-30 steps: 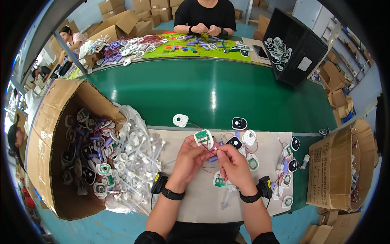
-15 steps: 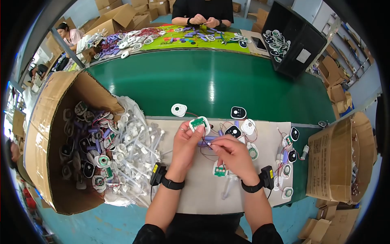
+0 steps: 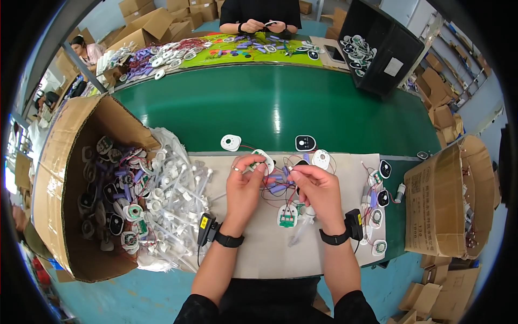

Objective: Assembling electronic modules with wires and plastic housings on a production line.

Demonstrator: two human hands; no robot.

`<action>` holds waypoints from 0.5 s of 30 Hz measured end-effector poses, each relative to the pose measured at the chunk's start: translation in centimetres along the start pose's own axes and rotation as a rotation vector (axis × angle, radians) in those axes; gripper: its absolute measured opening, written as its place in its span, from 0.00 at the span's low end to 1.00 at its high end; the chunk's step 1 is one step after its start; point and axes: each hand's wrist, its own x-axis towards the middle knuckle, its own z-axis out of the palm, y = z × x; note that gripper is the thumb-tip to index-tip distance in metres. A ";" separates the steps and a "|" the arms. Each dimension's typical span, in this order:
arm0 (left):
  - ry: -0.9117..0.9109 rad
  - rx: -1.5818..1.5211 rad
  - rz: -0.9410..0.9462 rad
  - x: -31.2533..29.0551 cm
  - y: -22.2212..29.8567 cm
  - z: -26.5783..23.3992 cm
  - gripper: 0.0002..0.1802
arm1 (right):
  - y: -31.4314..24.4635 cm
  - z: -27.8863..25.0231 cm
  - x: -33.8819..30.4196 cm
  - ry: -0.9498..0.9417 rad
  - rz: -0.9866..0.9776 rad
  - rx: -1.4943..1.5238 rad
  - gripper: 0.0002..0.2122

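Note:
My left hand (image 3: 244,189) is closed on the edge of a white rounded cover (image 3: 265,160) that carries a green circuit board, mostly hidden by the fingers. My right hand (image 3: 319,193) pinches a small white plug (image 3: 290,168) on thin wires, a short way from the left fingertips. Purple battery cells (image 3: 277,189) with dark red wires lie between and beyond the hands. Just below them, a white cover with a green board (image 3: 287,217) rests on the work sheet. Beside that lies a clear plastic tube (image 3: 298,233), partly under my right hand.
A cardboard box (image 3: 59,178) of wired parts and a heap of clear tubes (image 3: 178,200) stand at left. Several assembled units (image 3: 376,218) line the right side, before another cardboard box (image 3: 437,205). Across the green belt (image 3: 226,97), another person's hands (image 3: 264,25) handle a white part.
My left hand has turned, its fingers now covering more of the board. My right hand has drawn slightly right with the plug, and the hands are farther apart. The view has shifted a little.

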 end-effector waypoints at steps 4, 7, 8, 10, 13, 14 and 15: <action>-0.052 0.069 0.020 -0.7 1.6 1.2 0.14 | 0.2 0.6 -0.2 -0.040 0.012 0.013 0.09; -0.097 0.154 0.139 -0.3 -0.4 -0.2 0.12 | -0.3 1.1 -0.2 -0.061 0.013 0.040 0.08; -0.036 0.146 0.126 -0.3 -0.4 -0.2 0.11 | -0.2 0.9 -0.2 -0.049 0.004 0.011 0.07; -0.055 0.151 0.075 -0.3 -0.3 -0.5 0.11 | -0.2 0.9 -0.2 -0.037 -0.010 -0.017 0.06; -0.088 0.153 -0.019 -0.1 0.4 -0.3 0.10 | -0.3 1.0 -0.3 0.013 0.036 0.005 0.05; -0.104 0.150 -0.065 -0.2 0.7 -0.1 0.11 | 0.3 0.9 -0.2 0.012 -0.043 -0.023 0.04; -0.103 0.150 -0.064 -0.4 0.8 0.2 0.11 | 0.7 0.9 -0.1 0.011 -0.123 -0.050 0.04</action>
